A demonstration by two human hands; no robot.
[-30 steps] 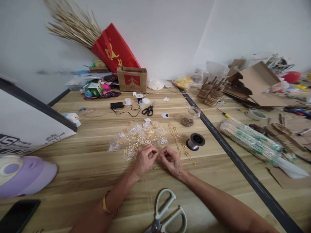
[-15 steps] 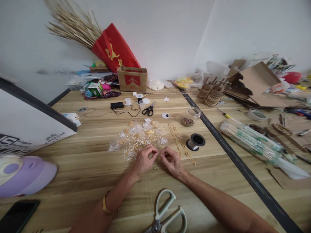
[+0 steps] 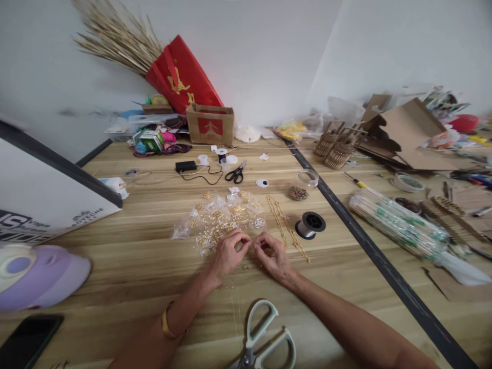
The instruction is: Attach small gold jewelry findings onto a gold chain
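"Grey-white wall (image 3: 261, 61) at the back, and a big wooden table (image 3: 346, 287) in front of it. What are the hands doing?"

"On the left hand (image 3: 230, 253), the thumb and pointing finger look pressed together at the tips. The right hand (image 3: 272, 256) does the same, just beside it."

"Are they pinching something?"

"I can't tell. If it's something thin, it's too small to see."

"What's close by?"

"A heap of clear and gold-coloured beads (image 3: 215, 229) lies just past the left hand, with little plastic bags (image 3: 181, 232) around it. A gold-coloured chain (image 3: 298, 246) lies on the table, just to the right of the right hand. Some tiny gold-coloured rings (image 3: 246, 267) lie between the wrists. And a spool (image 3: 306, 225) of shiny thread stands to the right of the chain."

"Which way does the chain go?"

"It's long and thin, in two strands. It slants from far left to near right, and its near end is close to the right forearm."

"Would it be heavy?"

"Light, I think, and floppy and a bit slippery. I'd pinch it by the near end and not tug, because thin links might bend. The beads look hard and light. I guess they'd roll away, so I'd take one at a time with my fingertips."
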